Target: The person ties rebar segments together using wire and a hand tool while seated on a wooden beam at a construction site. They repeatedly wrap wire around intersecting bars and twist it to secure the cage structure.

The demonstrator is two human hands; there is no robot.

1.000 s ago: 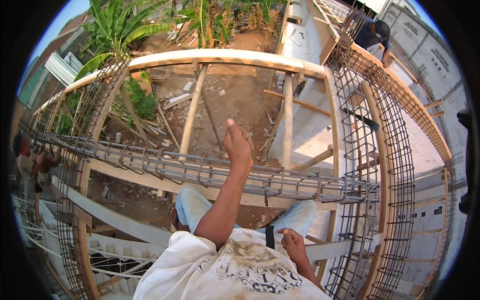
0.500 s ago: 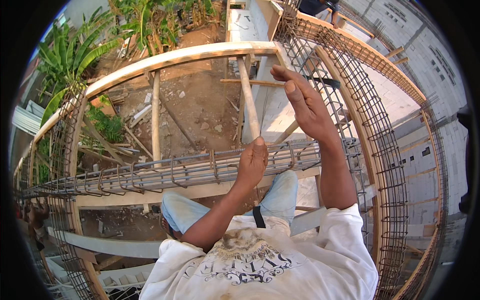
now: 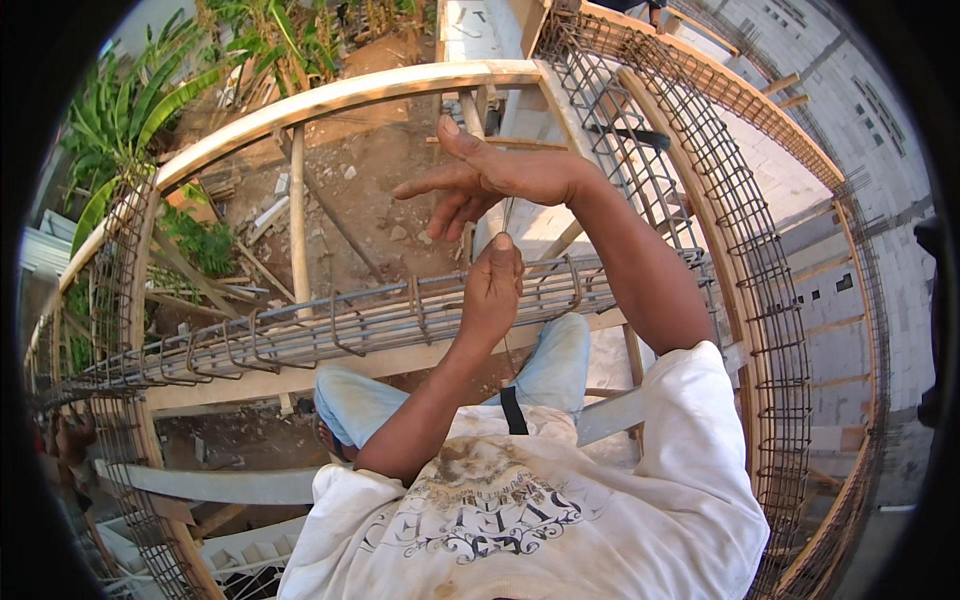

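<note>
My left hand [image 3: 492,290] is closed in a fist, thumb up, just above the rebar cage [image 3: 350,325] that runs across in front of me. Thin tie wires [image 3: 507,215] stick up out of its grip, and a strand hangs below it toward my lap. Beyond it and higher, my right hand [image 3: 500,178] is open, its thumb and fingers spread and pointing left. Nothing shows in the right hand, though its palm side is partly hidden. The wire tips reach up close to its underside. Stirrups ring the long bars of the cage.
A wooden formwork beam [image 3: 360,92] curves across the far side, braced by wooden poles [image 3: 299,220]. To the right stands another rebar cage [image 3: 735,240] along timber boards. Rubble-strewn ground lies far below, with banana plants [image 3: 130,110]. Another person's hand [image 3: 655,14] shows at the top.
My right hand has swung left, from the right side to above my left fist, and its fingers have spread. The left hand keeps its grip on the wires, nearly still.
</note>
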